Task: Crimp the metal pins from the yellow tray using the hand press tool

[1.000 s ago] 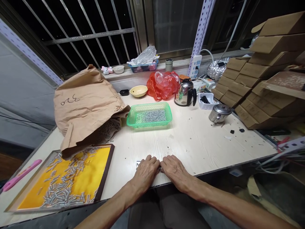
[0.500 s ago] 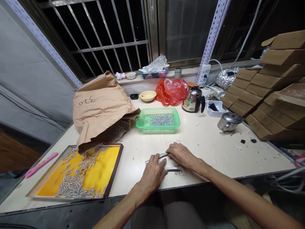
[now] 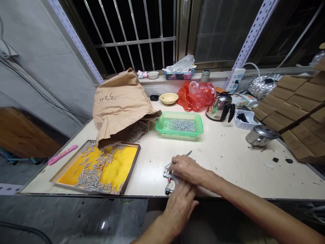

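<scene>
A small metal tool (image 3: 169,178) with a red spot lies at the near edge of the pale table (image 3: 228,156), a thin metal arm sticking out toward the far side. My right hand (image 3: 187,168) rests on top of it, fingers curled over the metal. My left hand (image 3: 179,206) comes up from below the table edge, its fingers against the tool's near end. A green basket (image 3: 179,124) with several small metal cylinders stands farther back.
A yellow tray (image 3: 98,166) strewn with metal cylinders lies at the left, under a torn brown paper sack (image 3: 119,101). A kettle (image 3: 220,107), red bag (image 3: 196,96), yellow bowl (image 3: 169,98), steel pot (image 3: 260,135) and stacked cartons (image 3: 294,101) line the back and right.
The view has swung left. Both hands have drawn back toward the table's near edge and closed over the metal tool, which has turned under them.
</scene>
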Action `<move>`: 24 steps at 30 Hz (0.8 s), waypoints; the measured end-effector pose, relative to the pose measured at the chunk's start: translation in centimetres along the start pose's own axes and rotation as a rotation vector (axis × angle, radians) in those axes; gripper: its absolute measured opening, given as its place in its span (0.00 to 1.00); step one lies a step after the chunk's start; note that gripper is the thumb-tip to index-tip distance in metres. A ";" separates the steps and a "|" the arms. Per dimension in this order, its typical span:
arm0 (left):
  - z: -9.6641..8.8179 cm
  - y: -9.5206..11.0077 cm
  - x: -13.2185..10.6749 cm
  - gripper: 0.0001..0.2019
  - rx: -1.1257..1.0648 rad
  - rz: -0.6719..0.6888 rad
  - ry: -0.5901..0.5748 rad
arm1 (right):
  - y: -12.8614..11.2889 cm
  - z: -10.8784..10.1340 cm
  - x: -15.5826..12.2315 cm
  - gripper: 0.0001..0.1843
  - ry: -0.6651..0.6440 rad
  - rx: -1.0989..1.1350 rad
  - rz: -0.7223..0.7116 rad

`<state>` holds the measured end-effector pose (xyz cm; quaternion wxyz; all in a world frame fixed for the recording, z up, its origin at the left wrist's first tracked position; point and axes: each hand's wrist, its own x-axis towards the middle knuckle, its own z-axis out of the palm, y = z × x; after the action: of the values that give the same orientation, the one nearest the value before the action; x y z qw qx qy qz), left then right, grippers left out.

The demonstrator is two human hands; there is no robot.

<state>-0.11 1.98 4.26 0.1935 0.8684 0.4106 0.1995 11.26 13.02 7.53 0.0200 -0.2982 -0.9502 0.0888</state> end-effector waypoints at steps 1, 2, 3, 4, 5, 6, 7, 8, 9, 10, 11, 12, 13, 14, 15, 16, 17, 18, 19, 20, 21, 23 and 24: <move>-0.3 0.4 -0.9 0.18 -0.026 0.031 0.020 | -1.2 0.1 0.0 0.07 -0.020 0.032 -0.096; -0.6 0.7 -1.8 0.14 -0.040 0.061 0.057 | -2.2 0.3 0.0 0.06 -0.029 0.047 -0.161; -1.0 0.8 -2.9 0.12 -0.038 0.078 0.108 | -3.1 0.5 0.0 0.06 -0.028 0.045 -0.199; -1.5 0.5 -4.0 0.10 -0.021 0.073 0.167 | -3.8 0.8 -0.1 0.06 -0.022 0.033 -0.218; -2.2 0.0 -5.1 0.09 0.008 0.033 0.229 | -4.3 1.3 -0.2 0.06 -0.014 0.019 -0.223; -3.1 -0.9 -6.2 0.09 0.045 -0.044 0.282 | -4.6 1.8 -0.2 0.06 -0.002 0.011 -0.232; -4.3 -2.0 -7.3 0.09 0.090 -0.154 0.328 | -4.7 2.4 -0.2 0.07 0.015 0.013 -0.247; -5.7 -3.3 -8.3 0.10 0.138 -0.282 0.365 | -4.8 3.0 -0.1 0.07 0.040 0.023 -0.262; -7.3 -4.8 -9.3 0.10 0.191 -0.414 0.394 | -4.8 3.7 0.0 0.08 0.081 0.041 -0.272; -8.9 -6.3 -10.2 0.10 0.250 -0.534 0.426 | -4.7 4.2 0.2 0.08 0.140 0.069 -0.276; -10.4 -7.8 -11.0 0.11 0.304 -0.637 0.435 | -4.6 4.7 0.3 0.09 0.212 0.109 -0.278; -11.7 -9.3 -11.7 0.11 0.350 -0.728 0.438 | -4.5 4.8 0.4 0.10 0.298 0.163 -0.279; -12.9 -10.7 -12.3 0.12 0.391 -0.801 0.437 | -4.4 4.7 0.4 0.10 0.396 0.225 -0.275; -13.8 -12.0 -12.8 0.12 0.423 -0.861 0.418 | -4.1 4.2 0.4 0.10 0.505 0.288 -0.262; -14.5 -13.2 -13.2 0.12 0.451 -0.913 0.400 | -3.7 3.3 0.4 0.08 0.615 0.342 -0.234; -15.0 -14.2 -13.4 0.12 0.472 -0.954 0.381 | -3.1 2.1 0.4 0.07 0.727 0.371 -0.186; -15.4 -15.0 -13.6 0.12 0.487 -0.988 0.365 | -2.4 0.6 0.4 0.06 0.839 0.371 -0.121; -15.6 -15.7 -13.6 0.12 0.500 -1.017 0.357 | -1.4 -1.0 0.3 0.05 0.929 0.337 -0.048; -15.8 -16.2 -13.6 0.13 0.512 -1.040 0.355 | -0.3 -2.6 0.3 0.06 1.013 0.271 0.014; -15.9 -16.6 -13.6 0.13 0.526 -1.056 0.353 | 1.1 -4.0 0.4 0.06 1.068 0.197 0.078; -15.9 -16.9 -13.5 0.13 0.540 -1.065 0.351 | 2.6 -5.3 0.5 0.08 1.105 0.127 0.146; -16.0 -17.3 -13.2 0.14 0.565 -1.067 0.340 | 5.8 -6.8 0.8 0.11 1.062 0.015 0.256; -16.0 -17.4 -13.0 0.14 0.573 -1.063 0.332 | 7.2 -7.0 0.9 0.13 0.973 -0.026 0.293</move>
<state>-26.82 4.73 6.59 -0.0408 0.5202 0.8483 0.0903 15.19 20.48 13.09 0.4441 -0.4352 -0.7800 -0.0704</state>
